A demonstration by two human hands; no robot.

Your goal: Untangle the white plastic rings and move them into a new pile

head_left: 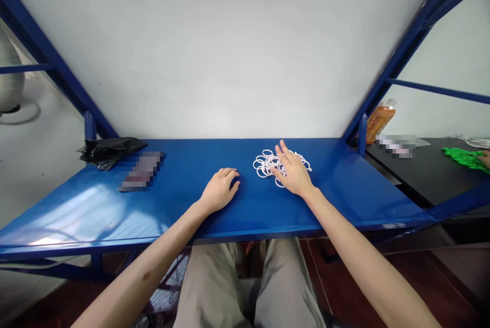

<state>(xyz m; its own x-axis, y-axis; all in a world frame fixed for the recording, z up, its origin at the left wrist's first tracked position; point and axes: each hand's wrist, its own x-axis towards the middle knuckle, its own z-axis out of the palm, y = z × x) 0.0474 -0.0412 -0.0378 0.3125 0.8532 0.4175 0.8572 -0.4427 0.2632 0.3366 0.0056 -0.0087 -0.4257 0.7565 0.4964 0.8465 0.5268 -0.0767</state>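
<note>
A loose pile of white rings [264, 165], several overlapping, lies on the blue table [245, 216] a little right of the middle. Over the right part of this pile is my right hand [294, 171], fingers spread and pointing away from me, covering some of the rings. Whether its fingertips touch them I cannot tell. To the left of the pile, apart from it, my left hand [220, 189] rests on the tabletop with its fingers loosely curved, thumb apart, and nothing visible in it.
At the table's left end lie a crumpled black plastic bag [109, 150] and a blurred-out flat item [142, 171]. Blue metal posts [362, 134] rise at both sides. On a dark table to the right are an orange bottle [380, 121], green material [465, 158] and part of another person's hand [485, 158].
</note>
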